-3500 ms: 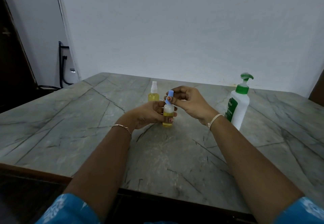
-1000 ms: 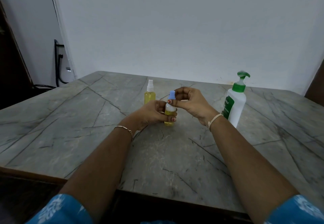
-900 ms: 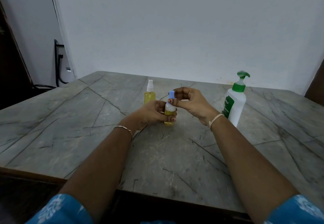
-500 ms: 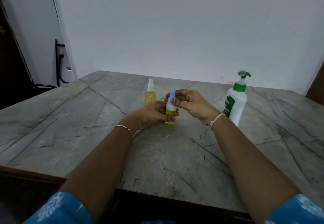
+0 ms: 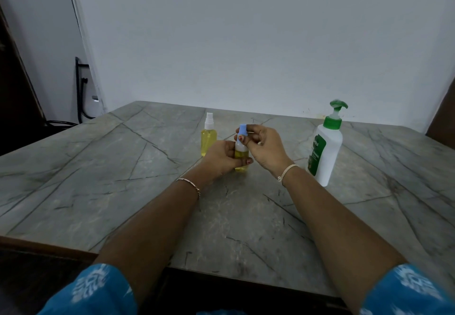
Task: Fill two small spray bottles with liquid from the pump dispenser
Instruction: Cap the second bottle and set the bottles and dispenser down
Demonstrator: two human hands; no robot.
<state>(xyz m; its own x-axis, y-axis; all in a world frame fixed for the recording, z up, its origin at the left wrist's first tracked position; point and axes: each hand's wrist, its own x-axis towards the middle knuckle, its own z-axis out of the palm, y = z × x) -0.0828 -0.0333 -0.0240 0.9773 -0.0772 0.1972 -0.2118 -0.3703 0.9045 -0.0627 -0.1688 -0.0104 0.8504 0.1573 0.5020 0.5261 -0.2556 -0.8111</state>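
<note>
At the table's centre my left hand [image 5: 220,159] grips the body of a small spray bottle [image 5: 241,157] holding yellow liquid. My right hand [image 5: 264,148] pinches the blue spray cap [image 5: 243,129] on top of that bottle. Behind and to the left stands a second small spray bottle [image 5: 208,136], upright, with yellow liquid and a white sprayer; neither hand touches it. The white pump dispenser [image 5: 326,152] with a green pump head stands upright to the right of my right wrist.
The grey marble-patterned table [image 5: 123,179] has a dark wooden front edge near me. A white wall rises just behind it. Dark cables and a black frame [image 5: 80,88] hang by the wall at the far left.
Both hands stay on the blue-capped bottle. My right fingers have shifted slightly around the cap, and the bottle sits a little lower in my grip. The other bottle and dispenser have not moved.
</note>
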